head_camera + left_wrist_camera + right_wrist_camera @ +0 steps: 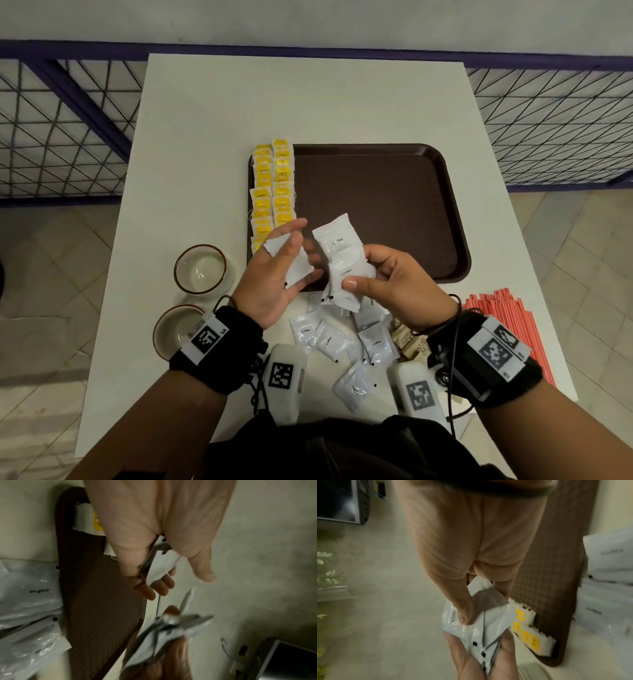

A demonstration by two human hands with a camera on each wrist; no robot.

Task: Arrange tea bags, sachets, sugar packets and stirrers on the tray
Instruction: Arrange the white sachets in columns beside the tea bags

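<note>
Several glossy white coffee sachets (pixel 342 260), printed "Coffee" with small black corner marks, fan out of the right hand (pixel 394 284), pinched under its thumb above the near edge of the dark brown plastic tray (pixel 376 192). One white sachet (pixel 291 260) lies across the left hand (pixel 270 274), its fingers loosely spread. Yellow-labelled tea bags (pixel 272 185) line the tray's left side.
</note>
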